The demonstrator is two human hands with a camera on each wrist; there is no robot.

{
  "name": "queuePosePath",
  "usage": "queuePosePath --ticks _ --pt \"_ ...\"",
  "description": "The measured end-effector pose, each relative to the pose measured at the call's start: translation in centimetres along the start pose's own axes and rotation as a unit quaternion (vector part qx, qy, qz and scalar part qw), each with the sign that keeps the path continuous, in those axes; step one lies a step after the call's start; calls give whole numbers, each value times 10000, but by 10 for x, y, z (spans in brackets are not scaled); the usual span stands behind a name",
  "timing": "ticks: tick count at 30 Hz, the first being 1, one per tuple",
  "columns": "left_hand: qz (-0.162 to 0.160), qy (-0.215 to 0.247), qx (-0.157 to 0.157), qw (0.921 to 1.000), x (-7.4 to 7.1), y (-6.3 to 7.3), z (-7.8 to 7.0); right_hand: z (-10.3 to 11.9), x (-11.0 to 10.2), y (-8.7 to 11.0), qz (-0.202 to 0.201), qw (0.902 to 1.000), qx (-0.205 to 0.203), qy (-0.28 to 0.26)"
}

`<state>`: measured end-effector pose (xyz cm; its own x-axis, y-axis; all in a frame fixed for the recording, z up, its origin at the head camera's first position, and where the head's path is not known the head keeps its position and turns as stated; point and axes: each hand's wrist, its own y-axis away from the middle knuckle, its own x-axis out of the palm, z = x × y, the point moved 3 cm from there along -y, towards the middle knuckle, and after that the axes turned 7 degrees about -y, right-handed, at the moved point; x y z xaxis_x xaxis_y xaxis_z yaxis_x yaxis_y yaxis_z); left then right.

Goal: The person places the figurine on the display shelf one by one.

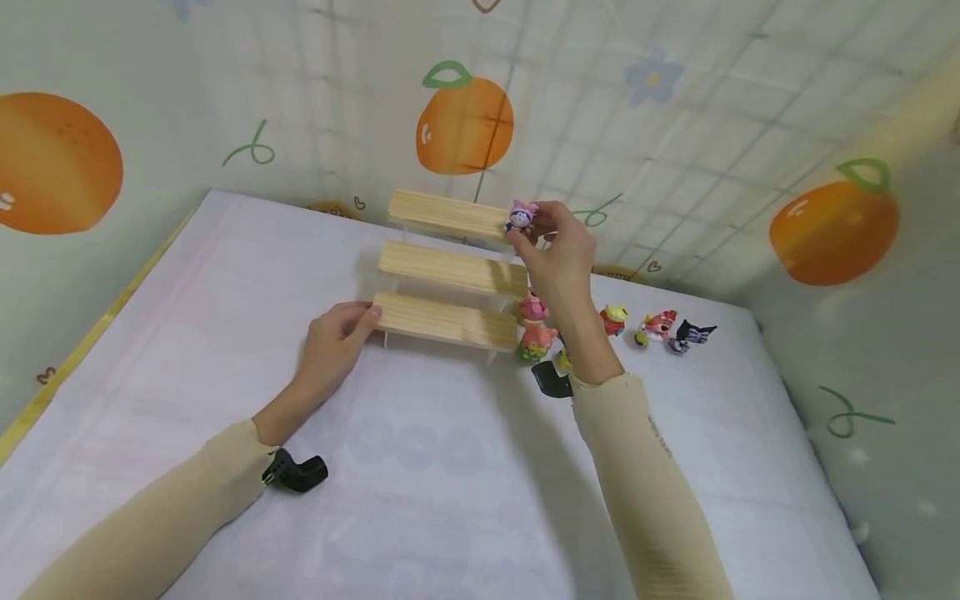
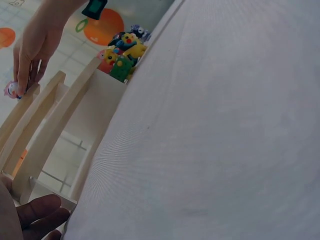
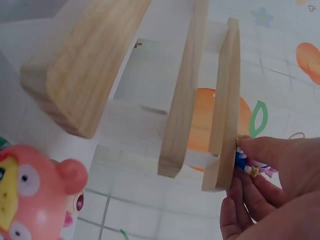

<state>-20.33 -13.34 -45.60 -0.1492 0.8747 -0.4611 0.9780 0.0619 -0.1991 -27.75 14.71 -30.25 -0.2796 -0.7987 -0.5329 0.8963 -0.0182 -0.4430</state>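
A three-tier wooden display stand (image 1: 450, 321) with clear supports stands on the white-covered table. My left hand (image 1: 333, 346) holds the left end of its lowest shelf, with the thumb on the board's corner; some of its fingers (image 2: 42, 212) show beside the clear support. At the right end of the top shelf, my right hand (image 1: 561, 250) pinches a small figurine (image 1: 521, 217) with a pink-purple hat and blue clothing. In the right wrist view the figurine (image 3: 241, 161) is at the board's surface, partly covered by the fingers.
Several colourful figurines stand right of the stand, among them a pink one (image 1: 536, 342), a red-and-yellow one (image 1: 613, 319), a red-and-white one (image 1: 660, 324) and a dark purple one (image 1: 692, 336). A curtain (image 1: 570, 125) printed with oranges hangs behind the table.
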Motion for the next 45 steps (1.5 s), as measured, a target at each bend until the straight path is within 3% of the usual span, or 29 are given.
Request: queuePosePath --ticks 7,28,45 --pt "23 -114 -7 9999 -5 -1 -1 12 18 -8 156 9986 95 -501" --pt "13 -26 -16 10000 -8 0 -2 49 82 -19 325 9977 -99 -592" --pt "-31 -94 -20 9999 -8 1 -1 61 108 -17 430 9963 -214 -711"
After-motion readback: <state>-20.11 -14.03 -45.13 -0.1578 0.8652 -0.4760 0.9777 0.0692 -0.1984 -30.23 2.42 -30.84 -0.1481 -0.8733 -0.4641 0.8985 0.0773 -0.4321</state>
